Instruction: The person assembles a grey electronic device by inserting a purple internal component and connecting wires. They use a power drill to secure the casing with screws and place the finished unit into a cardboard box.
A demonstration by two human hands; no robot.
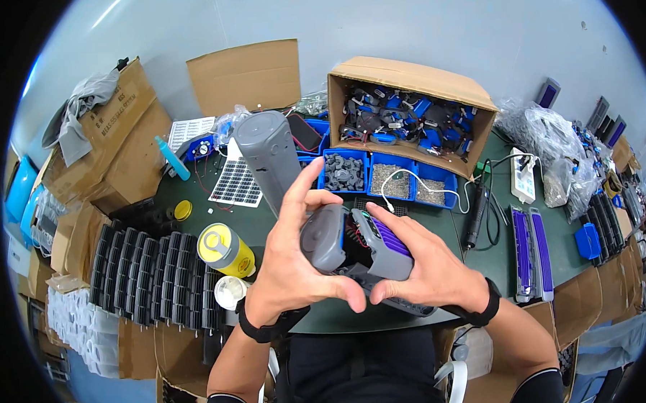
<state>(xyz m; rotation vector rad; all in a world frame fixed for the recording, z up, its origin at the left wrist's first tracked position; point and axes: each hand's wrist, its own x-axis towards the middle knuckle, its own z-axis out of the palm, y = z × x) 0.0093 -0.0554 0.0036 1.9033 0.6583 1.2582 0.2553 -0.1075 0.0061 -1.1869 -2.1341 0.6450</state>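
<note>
Grey moulded plastic, smooth and rounded, fills my grasp as my left hand (290, 271) and right hand (427, 269) clamp the two-part casing (353, 240) above the green table (477, 267), the blue bins (394, 177) beyond.

Dark green worktop (484, 256) carrying a tall grey cylinder (268, 159), small solar panel (236, 184), yellow canister (225, 250), blue parts bins (387, 176), open cardboard box (413, 111), black ribbed parts lying in rows (153, 281)
</note>
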